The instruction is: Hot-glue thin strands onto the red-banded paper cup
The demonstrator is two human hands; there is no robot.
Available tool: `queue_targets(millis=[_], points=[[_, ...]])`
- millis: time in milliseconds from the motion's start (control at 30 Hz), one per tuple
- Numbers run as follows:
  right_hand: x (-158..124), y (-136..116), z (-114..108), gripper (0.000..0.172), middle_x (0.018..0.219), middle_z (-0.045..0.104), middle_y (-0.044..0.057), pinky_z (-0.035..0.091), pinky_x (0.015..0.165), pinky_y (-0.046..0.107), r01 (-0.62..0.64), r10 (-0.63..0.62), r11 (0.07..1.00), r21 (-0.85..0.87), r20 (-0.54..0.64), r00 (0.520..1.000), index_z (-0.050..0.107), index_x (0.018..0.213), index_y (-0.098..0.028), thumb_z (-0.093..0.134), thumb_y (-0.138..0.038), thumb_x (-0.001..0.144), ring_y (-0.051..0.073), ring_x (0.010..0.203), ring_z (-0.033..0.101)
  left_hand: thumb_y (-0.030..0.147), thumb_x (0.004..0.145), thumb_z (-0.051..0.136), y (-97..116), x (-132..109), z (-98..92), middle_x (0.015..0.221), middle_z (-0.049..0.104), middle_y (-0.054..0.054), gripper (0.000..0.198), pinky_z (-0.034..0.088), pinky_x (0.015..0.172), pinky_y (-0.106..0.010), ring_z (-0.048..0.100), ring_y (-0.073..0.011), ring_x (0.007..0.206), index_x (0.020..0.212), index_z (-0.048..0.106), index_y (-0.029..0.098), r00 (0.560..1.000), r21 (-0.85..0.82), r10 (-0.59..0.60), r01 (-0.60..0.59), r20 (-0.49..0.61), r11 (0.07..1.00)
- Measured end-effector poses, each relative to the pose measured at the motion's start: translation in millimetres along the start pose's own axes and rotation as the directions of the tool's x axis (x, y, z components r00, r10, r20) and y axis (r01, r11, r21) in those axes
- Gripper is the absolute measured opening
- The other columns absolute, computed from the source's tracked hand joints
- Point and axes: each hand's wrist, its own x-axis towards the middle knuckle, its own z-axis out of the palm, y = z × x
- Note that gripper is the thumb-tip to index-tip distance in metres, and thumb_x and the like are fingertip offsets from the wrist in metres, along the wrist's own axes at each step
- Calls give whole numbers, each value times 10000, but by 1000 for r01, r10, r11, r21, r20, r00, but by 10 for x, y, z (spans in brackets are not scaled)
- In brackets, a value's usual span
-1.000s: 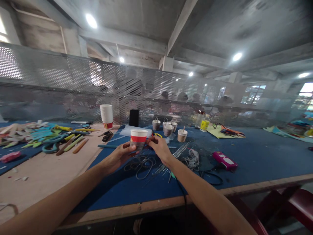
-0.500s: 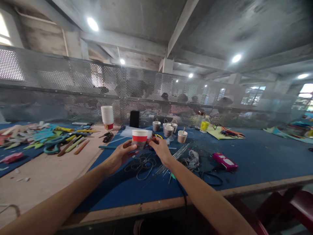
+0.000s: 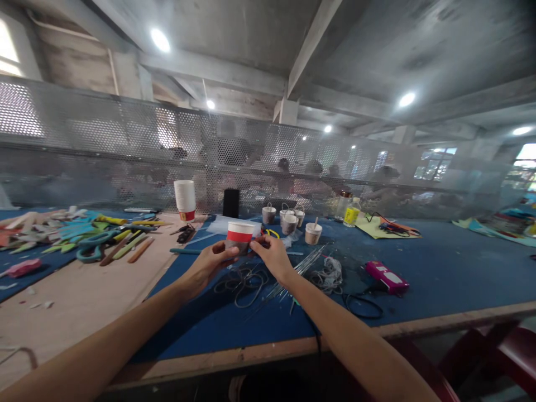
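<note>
My left hand [image 3: 215, 259] is closed around the lower part of a paper cup [image 3: 239, 233], held upright above the table. The cup has a white rim and a red band, and its lower part is wrapped in grey cord [image 3: 238, 247]. At the cup's right side, the fingers of my right hand [image 3: 268, 252] are pinched together on what looks like the end of that cord; the fingertips partly hide it. Loose loops of cord [image 3: 247, 287] lie on the blue tabletop below. Thin wires [image 3: 307, 262] are spread under and beside my right forearm.
Several wrapped cups [image 3: 288, 224] stand behind my right hand, near a cup with a stick [image 3: 312, 233]. Stacked paper cups [image 3: 185, 198] and a black phone [image 3: 231, 203] are at the back. Scissors [image 3: 90, 248] lie left, a magenta device [image 3: 385, 277] right.
Both hands stay at the cup, which has tilted or turned very slightly. My left fingers have shifted a little along its side. The whole view has moved slightly.
</note>
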Motion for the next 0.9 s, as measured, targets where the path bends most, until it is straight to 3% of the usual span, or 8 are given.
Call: queue_targets(millis=[300,533,700,900], points=[[-6,-30,-19,207,771,757,23,562,780,314,-7,7,1000,2,37,999,660,834,-212,717,-408,867,214,756,768,295,752,930,25,-24,7,1163,821,-165,351,571,915,-359,743,-300,1082,1058,846,148,999,-68,-2,4,34,998],[-33,-135,-12,237,805,718,-10,554,691,287,-33,29,998,51,75,997,663,909,-209,726,-434,872,149,603,693,280,791,912,27,2,-16,1165,822,-148,308,590,901,-317,758,-251,1033,1056,829,148,999,-114,-30,28,-15,993],[-113,-143,40,215,829,728,-7,581,769,304,-10,-1,998,55,194,981,677,998,-212,749,-364,864,168,703,723,249,811,901,71,-6,-27,1090,827,-128,277,615,844,-286,776,-204,923,1044,795,143,997,-185,-66,59,-30,981],[-204,-69,54,147,920,769,25,540,904,330,176,-105,966,-189,335,936,747,1002,-221,708,-352,948,204,900,733,292,838,873,127,-74,9,961,830,-107,289,634,755,-337,777,-230,794,1083,779,172,991,-279,-130,129,15,952]])
